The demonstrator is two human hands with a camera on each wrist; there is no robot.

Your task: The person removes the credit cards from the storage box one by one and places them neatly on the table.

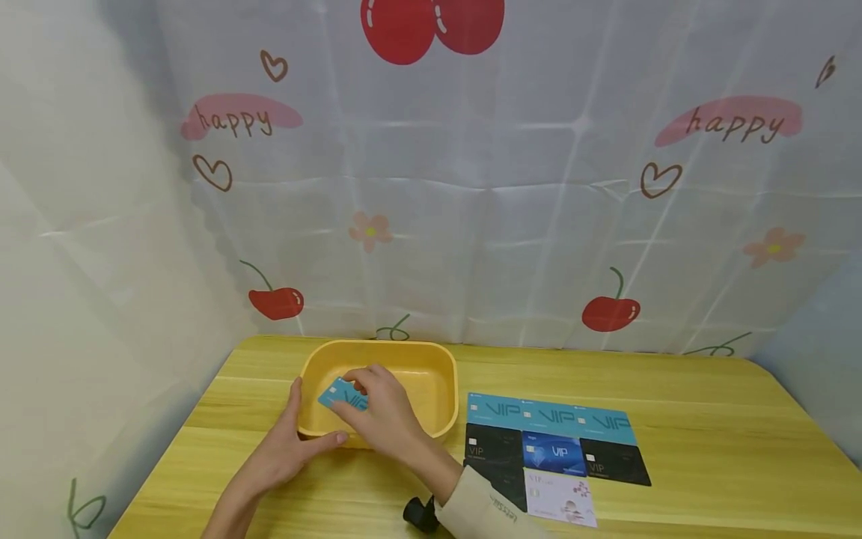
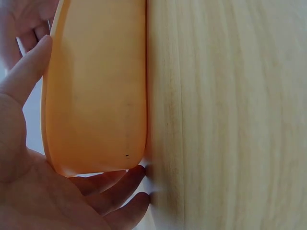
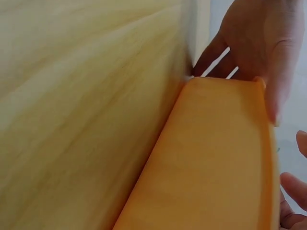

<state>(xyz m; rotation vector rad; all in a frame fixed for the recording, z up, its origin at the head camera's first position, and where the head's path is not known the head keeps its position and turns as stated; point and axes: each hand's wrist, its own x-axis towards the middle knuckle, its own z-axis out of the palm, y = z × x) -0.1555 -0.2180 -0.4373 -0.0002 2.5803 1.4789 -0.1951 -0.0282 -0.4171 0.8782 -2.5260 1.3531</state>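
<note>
A yellow plastic tub (image 1: 431, 374) stands on the wooden table (image 1: 707, 419). My left hand (image 1: 311, 419) grips its near-left corner, thumb on the front rim and fingers round the left side. In the left wrist view the tub's outer wall (image 2: 96, 96) lies against that palm (image 2: 19, 167). My right hand (image 1: 355, 403) pinches a teal VIP card (image 1: 340, 394) tilted over the tub's inside. The right wrist view shows the tub wall (image 3: 211, 167), the left hand (image 3: 259, 43) at its corner and my right fingertips (image 3: 293, 189) at the edge; the card is hidden there.
To the right of the tub, several cards lie face up in rows: a row of teal cards (image 1: 552, 415), black cards (image 1: 494, 445), a blue card (image 1: 554, 453) and a white card (image 1: 559, 498). A cherry-print cloth (image 1: 471, 187) walls the table's back and sides.
</note>
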